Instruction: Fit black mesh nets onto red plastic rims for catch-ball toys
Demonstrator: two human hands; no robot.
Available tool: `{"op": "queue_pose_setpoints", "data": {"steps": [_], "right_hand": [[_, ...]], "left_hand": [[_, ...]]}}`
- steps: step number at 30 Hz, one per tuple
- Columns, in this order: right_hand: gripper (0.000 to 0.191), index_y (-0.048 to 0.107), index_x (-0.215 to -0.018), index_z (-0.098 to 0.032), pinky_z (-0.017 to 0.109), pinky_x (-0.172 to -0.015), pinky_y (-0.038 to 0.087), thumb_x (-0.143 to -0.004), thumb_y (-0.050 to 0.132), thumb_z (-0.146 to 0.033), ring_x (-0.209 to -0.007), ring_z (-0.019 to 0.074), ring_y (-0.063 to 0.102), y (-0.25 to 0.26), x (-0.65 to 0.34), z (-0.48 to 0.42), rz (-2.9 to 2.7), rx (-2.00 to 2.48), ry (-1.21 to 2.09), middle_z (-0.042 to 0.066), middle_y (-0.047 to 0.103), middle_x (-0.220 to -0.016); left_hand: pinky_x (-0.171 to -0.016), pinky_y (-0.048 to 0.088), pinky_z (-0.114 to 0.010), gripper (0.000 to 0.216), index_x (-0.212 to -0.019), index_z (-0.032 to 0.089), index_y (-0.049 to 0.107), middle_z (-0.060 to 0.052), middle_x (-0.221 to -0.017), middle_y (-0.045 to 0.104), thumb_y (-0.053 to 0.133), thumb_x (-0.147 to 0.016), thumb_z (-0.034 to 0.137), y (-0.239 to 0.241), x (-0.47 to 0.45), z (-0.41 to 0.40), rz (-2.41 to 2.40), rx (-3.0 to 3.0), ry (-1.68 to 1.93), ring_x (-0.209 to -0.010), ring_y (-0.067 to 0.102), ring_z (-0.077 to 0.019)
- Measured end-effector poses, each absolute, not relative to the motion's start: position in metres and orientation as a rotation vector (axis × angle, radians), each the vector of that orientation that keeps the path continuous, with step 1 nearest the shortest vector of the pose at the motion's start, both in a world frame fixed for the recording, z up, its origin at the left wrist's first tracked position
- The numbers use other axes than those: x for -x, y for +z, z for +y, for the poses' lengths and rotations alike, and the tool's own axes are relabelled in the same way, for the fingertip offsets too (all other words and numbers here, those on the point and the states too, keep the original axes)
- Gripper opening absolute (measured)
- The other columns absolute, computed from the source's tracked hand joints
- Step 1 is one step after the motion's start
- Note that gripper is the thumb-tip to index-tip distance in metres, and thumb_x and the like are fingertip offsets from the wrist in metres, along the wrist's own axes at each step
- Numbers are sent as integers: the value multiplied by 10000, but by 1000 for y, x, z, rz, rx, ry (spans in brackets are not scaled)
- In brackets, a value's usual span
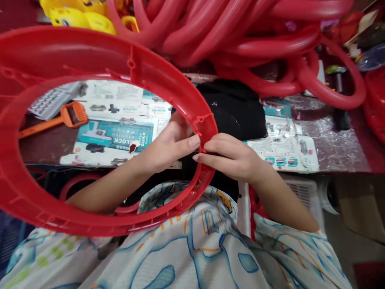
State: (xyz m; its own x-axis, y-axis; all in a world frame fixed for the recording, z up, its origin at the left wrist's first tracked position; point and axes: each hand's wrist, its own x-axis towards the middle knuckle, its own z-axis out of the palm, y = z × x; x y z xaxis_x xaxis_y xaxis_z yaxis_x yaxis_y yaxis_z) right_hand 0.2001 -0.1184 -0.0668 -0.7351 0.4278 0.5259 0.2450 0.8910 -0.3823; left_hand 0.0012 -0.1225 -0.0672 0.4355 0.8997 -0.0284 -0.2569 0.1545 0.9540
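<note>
A large red plastic ring [90, 52] with a hollow, ribbed inner side faces me, tilted over my lap and the table edge. My left hand [174, 144] reaches through its opening and grips the right-hand part of the rim, thumb on the inner edge. Close by, my right hand [231, 154] has its fingers pinched together at the channel of the same rim. Something small and red seems to be at those fingertips, but I cannot make out what it is. Behind the hands lies a black cloth [231, 108] on the table.
Red tubular rings [210, 32] are heaped at the back, with yellow plastic toy parts [81, 16] to their left. Printed cardboard [117, 136] covers part of the table [357, 156]. An orange toy shovel [72, 114] lies left; a hammer-like tool [338, 80] lies right.
</note>
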Motion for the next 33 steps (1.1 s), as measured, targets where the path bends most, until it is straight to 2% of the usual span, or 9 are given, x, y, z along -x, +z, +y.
{"op": "queue_pose_setpoints", "data": {"steps": [3, 7, 11, 15, 18, 21, 24, 28, 33], "right_hand": [[176, 630, -1052, -173, 297, -862, 558, -1004, 461, -180, -969, 135, 644, -65, -197, -106, -2355, 472, 338, 42, 692, -988], [164, 593, -1113, -164, 285, -825, 574, -964, 530, -136, -927, 129, 660, -64, -200, -99, -2259, 412, 117, 58, 701, -992], [162, 602, -1093, -141, 288, -795, 575, -935, 574, -118, -867, 136, 661, -57, -203, -100, -2287, 518, 9, 73, 714, -955], [163, 588, -1126, -168, 261, -778, 566, -979, 518, -172, -850, 124, 661, -53, -206, -98, -2347, 647, 53, 45, 719, -957], [160, 589, -1113, -173, 257, -788, 551, -994, 483, -183, -859, 126, 652, -52, -206, -99, -2388, 662, 95, 27, 712, -949], [190, 610, -1079, -139, 276, -808, 531, -996, 442, -173, -870, 149, 648, -46, -204, -101, -2448, 733, 154, 49, 712, -945], [190, 634, -1025, -124, 278, -753, 502, -953, 458, -132, -838, 168, 661, -33, -201, -100, -2537, 963, 397, 68, 721, -930], [230, 649, -1023, -154, 226, -621, 434, -838, 546, -62, -701, 128, 655, -16, -204, -91, -2590, 1306, 1004, 12, 730, -834], [332, 664, -1123, -193, 210, -626, 488, -807, 624, -103, -660, 104, 671, -13, -232, -82, -2348, 1365, 1744, -42, 735, -766]], "left_hand": [[-881, 546, -301, 501, -1322, 287, 291, -73, -1359, 545, 521, -914, 465, -60, -17, -115, 763, -1049, 802, -1186, 599, -186], [-696, 529, -242, 298, -1282, 299, 278, -30, -1165, 605, 333, -990, 290, -54, -22, -105, 851, -928, 665, -964, 665, -141], [-641, 518, -234, 424, -1235, 289, 278, 4, -1060, 586, 537, -906, 358, -54, -19, -92, 775, -899, 627, -802, 649, -117], [-708, 542, -264, 749, -1251, 287, 228, 30, -1016, 576, 691, -671, 187, -58, -15, -87, 643, -936, 487, -790, 653, -119], [-704, 537, -266, 722, -1207, 266, 233, 13, -1017, 579, 678, -651, 146, -61, -14, -88, 617, -1053, 452, -840, 665, -144], [-670, 521, -237, 581, -1119, 239, 247, 24, -961, 537, 643, -703, 154, -68, -15, -88, 722, -1161, 542, -793, 627, -109], [-649, 507, -237, 537, -1127, 223, 250, 12, -973, 516, 602, -726, 161, -78, -14, -86, 796, -1316, 595, -778, 596, -103], [-706, 504, -276, 484, -1076, 205, 300, -15, -994, 545, 593, -693, 166, -91, -13, -82, 862, -1534, 638, -854, 596, -138], [-634, 559, -319, 496, -1050, 219, 276, -18, -983, 628, 599, -674, 195, -89, -10, -81, 942, -1367, 589, -700, 663, -151]]}}
